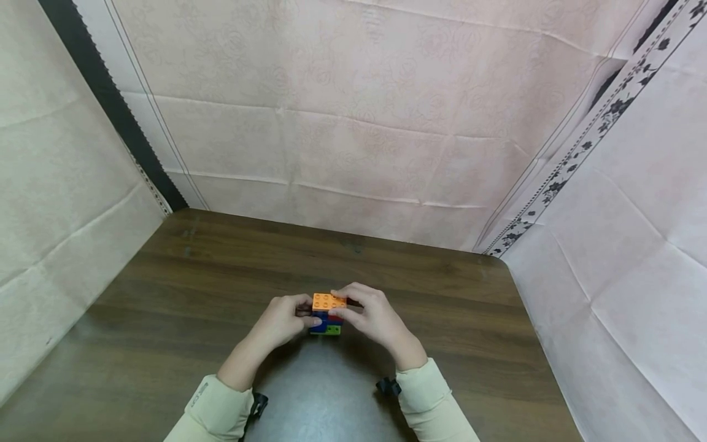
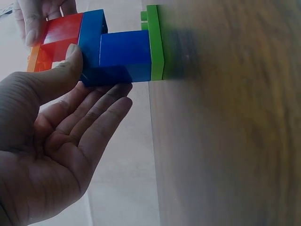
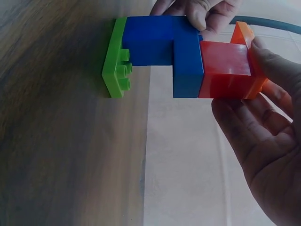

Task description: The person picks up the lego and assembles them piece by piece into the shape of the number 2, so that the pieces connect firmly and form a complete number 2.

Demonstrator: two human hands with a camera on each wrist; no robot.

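A stack of toy bricks stands on the table between both hands. Its base is a flat green plate with a few bare studs. On the plate sits a blue brick, then a second blue brick shifted sideways. Above that is a red brick, and a flat orange brick tops the stack. My left hand pinches the stack near the upper blue brick, thumb on the near side. With thumb and fingers, my right hand pinches the orange brick from the right.
The brown wooden table runs back to a pale cloth wall. More pale cloth hangs at the left and right sides. Dark straps show at both cuffs.
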